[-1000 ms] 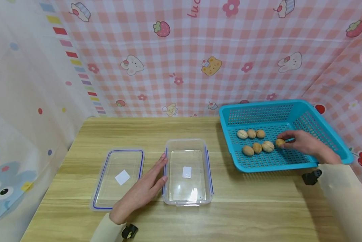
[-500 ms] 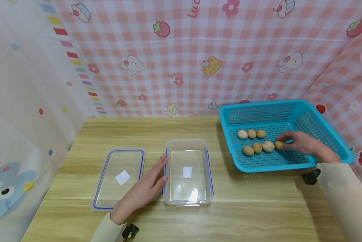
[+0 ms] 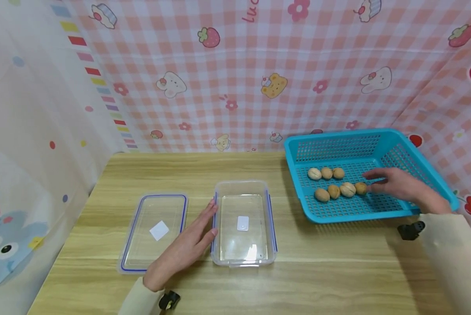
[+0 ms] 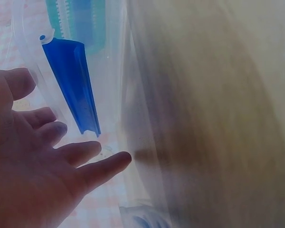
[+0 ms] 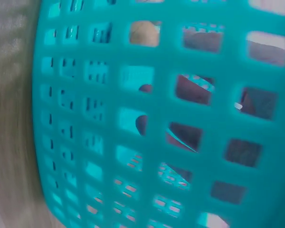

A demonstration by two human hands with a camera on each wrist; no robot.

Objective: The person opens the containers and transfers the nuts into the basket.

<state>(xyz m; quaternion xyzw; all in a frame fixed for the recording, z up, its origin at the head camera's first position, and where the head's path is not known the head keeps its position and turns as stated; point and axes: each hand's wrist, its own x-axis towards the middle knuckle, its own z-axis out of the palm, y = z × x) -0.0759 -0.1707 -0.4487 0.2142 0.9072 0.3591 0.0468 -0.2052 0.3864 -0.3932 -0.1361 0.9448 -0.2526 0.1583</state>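
My right hand [image 3: 405, 188] is inside the blue-green plastic basket [image 3: 339, 137], its thumb and fingers parted just right of the end walnut [image 3: 360, 188]. That walnut lies at the right of a front row of several. Three more walnuts [image 3: 326, 173] line up behind. In the right wrist view the basket's lattice wall [image 5: 109, 123] covers most of the hand. My left hand [image 3: 185, 249], fingers extended, rests against the left side of a clear lidless box [image 3: 245, 251]. A blue side clip [image 4: 73, 85] of that box shows beside the fingers in the left wrist view.
A clear lid [image 3: 141, 249] with a blue seal and a white label lies on the wooden table [image 3: 318, 271], left of the box and partly under my left forearm's line. Patterned cloth [image 3: 235, 65] hangs behind the table and along both sides.
My right hand first held the end walnut and slid it left against the front row. Now its fingers have let go and drawn slightly right. The left hand has stayed still.
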